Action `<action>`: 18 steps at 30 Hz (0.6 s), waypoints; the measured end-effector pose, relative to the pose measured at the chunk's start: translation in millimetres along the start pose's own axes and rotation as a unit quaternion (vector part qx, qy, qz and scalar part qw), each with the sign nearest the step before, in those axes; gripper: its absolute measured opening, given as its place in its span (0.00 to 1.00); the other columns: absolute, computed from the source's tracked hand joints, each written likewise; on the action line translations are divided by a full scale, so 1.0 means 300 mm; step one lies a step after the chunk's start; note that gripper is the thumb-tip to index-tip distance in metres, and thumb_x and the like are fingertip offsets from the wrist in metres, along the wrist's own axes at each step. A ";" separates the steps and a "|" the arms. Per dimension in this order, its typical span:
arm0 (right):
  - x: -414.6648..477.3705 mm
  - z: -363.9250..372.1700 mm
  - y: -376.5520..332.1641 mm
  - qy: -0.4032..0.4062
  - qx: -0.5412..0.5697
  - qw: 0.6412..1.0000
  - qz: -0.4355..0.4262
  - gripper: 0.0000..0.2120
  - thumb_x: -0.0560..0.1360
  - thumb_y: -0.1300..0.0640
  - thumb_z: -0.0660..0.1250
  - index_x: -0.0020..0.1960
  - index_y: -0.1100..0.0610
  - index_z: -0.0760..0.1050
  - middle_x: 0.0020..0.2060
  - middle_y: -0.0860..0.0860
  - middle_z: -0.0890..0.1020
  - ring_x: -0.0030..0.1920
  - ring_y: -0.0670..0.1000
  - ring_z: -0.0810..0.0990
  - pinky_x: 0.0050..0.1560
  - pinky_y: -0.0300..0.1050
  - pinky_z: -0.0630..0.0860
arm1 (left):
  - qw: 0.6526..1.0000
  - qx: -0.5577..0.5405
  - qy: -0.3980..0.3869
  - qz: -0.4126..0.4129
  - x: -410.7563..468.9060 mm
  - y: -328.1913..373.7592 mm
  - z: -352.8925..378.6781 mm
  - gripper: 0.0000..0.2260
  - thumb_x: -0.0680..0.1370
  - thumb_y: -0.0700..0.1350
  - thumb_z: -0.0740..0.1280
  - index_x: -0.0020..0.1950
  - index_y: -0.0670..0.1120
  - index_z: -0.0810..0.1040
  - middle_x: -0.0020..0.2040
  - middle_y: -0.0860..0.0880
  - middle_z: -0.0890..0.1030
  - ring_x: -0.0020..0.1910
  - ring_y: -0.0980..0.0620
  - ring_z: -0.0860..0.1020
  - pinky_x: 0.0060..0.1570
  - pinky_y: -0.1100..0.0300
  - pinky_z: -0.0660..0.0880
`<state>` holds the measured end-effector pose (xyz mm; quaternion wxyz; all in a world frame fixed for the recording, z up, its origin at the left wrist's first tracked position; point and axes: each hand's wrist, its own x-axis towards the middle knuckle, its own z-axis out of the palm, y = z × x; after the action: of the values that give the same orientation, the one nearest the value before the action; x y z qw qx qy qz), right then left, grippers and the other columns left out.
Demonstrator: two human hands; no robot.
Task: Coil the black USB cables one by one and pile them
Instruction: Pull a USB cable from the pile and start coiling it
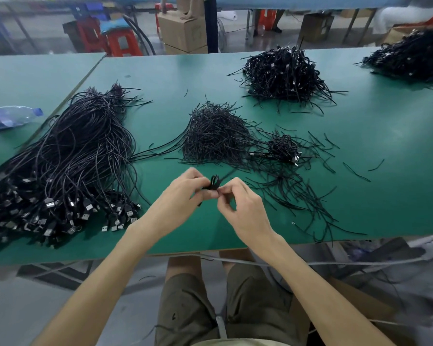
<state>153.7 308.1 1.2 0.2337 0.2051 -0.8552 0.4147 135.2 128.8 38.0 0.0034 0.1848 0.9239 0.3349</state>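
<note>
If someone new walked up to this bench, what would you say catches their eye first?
Probably the big sprawl of loose black USB cables on the left of the green table, plugs bunched toward the near edge. At the centre near that edge, the left hand and right hand pinch a small coiled cable between them. Behind them lie a heap of short black strands and, farther back right, a pile of coiled cables.

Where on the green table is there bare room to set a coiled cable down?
Bare green table lies far centre, between the long cable bundle and the big coiled pile; also at far right, past the scattered ties. Crowded: the tie heap and small coiled pile at mid-table.
</note>
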 end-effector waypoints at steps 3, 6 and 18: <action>0.010 -0.005 -0.004 0.009 -0.028 0.999 -0.028 0.05 0.78 0.63 0.67 0.45 0.64 0.75 0.38 0.54 0.76 0.34 0.54 0.75 0.34 0.53 0.75 | 0.996 -0.063 -0.003 -0.060 0.006 0.018 0.014 0.14 0.83 0.51 0.64 0.38 0.55 0.76 0.34 0.55 0.81 0.28 0.58 0.75 0.33 0.62 0.71; 0.012 -0.007 -0.008 0.018 -0.057 0.997 -0.045 0.05 0.77 0.66 0.70 0.43 0.65 0.75 0.37 0.54 0.75 0.32 0.53 0.73 0.32 0.49 0.74 | 0.987 -0.123 0.007 -0.104 0.005 0.044 0.027 0.09 0.84 0.51 0.62 0.49 0.48 0.76 0.32 0.53 0.83 0.25 0.55 0.75 0.29 0.65 0.71; 0.003 -0.027 0.016 0.020 -0.059 0.998 -0.026 0.12 0.70 0.67 0.77 0.42 0.66 0.74 0.37 0.56 0.75 0.32 0.53 0.71 0.33 0.50 0.72 | 0.951 -0.292 -0.101 -0.008 -0.037 0.057 -0.007 0.19 0.84 0.30 0.56 0.73 0.42 0.71 0.44 0.45 0.83 0.39 0.47 0.80 0.40 0.57 0.74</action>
<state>152.3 317.3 3.3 0.2734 0.2044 -0.8677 0.3613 151.1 135.8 48.9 0.1529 0.2011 0.7821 0.5697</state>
